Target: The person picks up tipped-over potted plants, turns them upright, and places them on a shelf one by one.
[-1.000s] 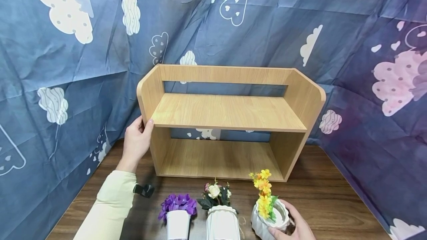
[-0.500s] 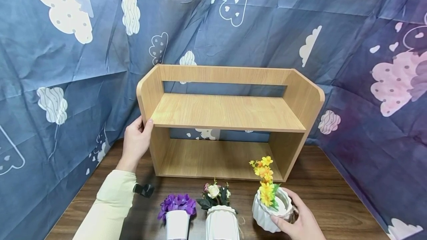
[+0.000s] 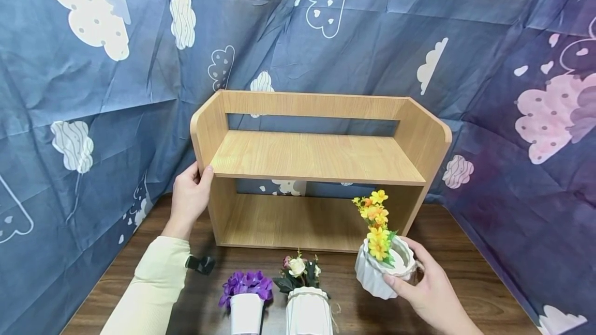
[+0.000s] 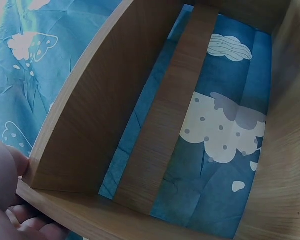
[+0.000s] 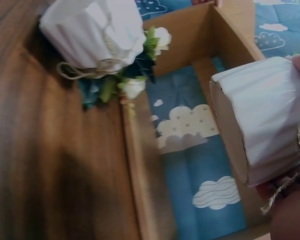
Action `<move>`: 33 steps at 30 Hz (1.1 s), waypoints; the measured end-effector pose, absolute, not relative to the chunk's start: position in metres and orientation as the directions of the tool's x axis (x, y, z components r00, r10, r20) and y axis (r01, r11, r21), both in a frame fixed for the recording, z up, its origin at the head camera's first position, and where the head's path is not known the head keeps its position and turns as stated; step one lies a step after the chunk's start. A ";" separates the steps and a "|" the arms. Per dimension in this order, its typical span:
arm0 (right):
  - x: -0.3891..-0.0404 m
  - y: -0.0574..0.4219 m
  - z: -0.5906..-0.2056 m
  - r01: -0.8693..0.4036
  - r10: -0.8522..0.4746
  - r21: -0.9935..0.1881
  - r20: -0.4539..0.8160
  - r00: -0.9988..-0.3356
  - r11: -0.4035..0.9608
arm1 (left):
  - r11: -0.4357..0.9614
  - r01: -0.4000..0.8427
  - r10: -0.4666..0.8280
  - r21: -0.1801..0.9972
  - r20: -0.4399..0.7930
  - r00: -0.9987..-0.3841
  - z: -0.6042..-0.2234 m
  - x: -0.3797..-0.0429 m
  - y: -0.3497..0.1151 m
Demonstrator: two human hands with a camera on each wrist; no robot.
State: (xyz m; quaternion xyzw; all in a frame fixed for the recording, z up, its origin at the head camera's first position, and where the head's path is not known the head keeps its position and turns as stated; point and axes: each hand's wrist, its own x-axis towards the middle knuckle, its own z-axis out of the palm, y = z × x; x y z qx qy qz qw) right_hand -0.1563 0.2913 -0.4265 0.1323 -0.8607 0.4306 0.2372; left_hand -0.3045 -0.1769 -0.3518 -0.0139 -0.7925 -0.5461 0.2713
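Observation:
A two-tier wooden desk shelf point(image 3: 316, 156) stands on the table. At its left side panel, my left hand point(image 3: 190, 200) grips the front edge, thumb on the near side and fingers round the outside. The left wrist view shows curled fingers point(image 4: 35, 222) below that panel edge. My right hand point(image 3: 430, 286) holds a white ribbed flowerpot point(image 3: 371, 275) by its side and rim, with yellow artificial flowers point(image 3: 378, 242) rising from it. This pot hangs in front of the shelf's lower right compartment. In the right wrist view its flat base point(image 5: 232, 135) shows, raised off the tabletop.
Nearer me stand a white pot point(image 3: 247, 314) with purple flowers point(image 3: 247, 286) and a white pot point(image 3: 309, 314) with cream roses point(image 3: 298, 268). Blue cloud-print cloth point(image 3: 288, 40) hangs behind and beside the shelf. Dark wood tabletop point(image 3: 465, 252) extends to the right.
My right hand has raised the flowerpot with yellow flowers and carried it forward and slightly right, towards the shelf's lower right side. The left hand keeps its grip on the shelf.

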 end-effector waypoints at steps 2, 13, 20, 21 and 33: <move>-0.159 0.291 -0.419 -0.428 -0.018 -0.671 0.527 -0.850 0.605 | 0.407 0.322 -0.276 0.855 0.451 -0.849 -0.352 -0.305 -0.176; -0.172 0.289 -0.381 -0.449 -0.032 -0.674 0.535 -0.844 0.586 | 0.411 0.323 -0.282 0.853 0.456 -0.844 -0.354 -0.304 -0.175; -0.178 0.287 -0.363 -0.426 -0.003 -0.677 0.530 -0.848 0.601 | 0.419 0.331 -0.291 0.846 0.470 -0.833 -0.354 -0.305 -0.175; -0.179 0.287 -0.362 -0.426 -0.001 -0.675 0.534 -0.846 0.603 | 0.418 0.333 -0.291 0.845 0.472 -0.832 -0.354 -0.305 -0.175; -0.196 0.283 -0.343 -0.410 0.040 -0.677 0.543 -0.839 0.611 | 0.406 0.350 -0.288 0.844 0.482 -0.827 -0.356 -0.306 -0.175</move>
